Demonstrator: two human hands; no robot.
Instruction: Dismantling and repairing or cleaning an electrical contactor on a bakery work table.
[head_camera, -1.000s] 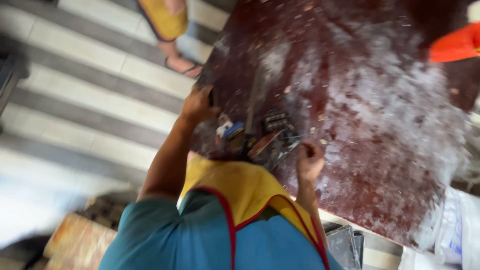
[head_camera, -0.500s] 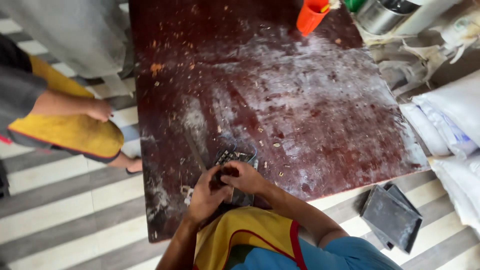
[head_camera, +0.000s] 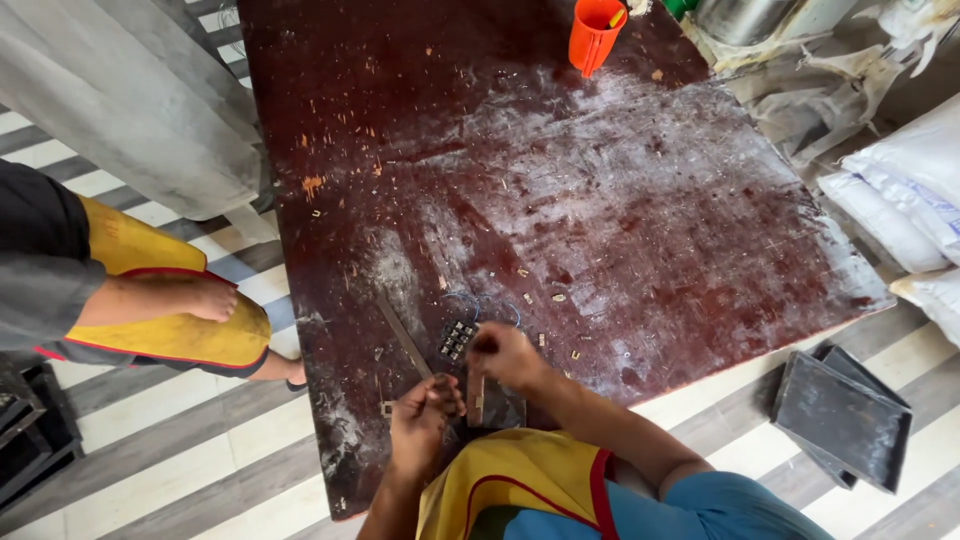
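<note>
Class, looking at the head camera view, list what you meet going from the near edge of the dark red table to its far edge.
Left hand → right hand → small black gridded metal block → pale dusty patch on the dark red wooden table → orange plastic cup.

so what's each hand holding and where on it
Left hand grips the near end of a thin metal strip. Right hand closes over something small beside a dark switch block; cannot tell what.

white sacks (head_camera: 905, 190) with blue print lie stacked right of the table (head_camera: 600, 200).
</note>
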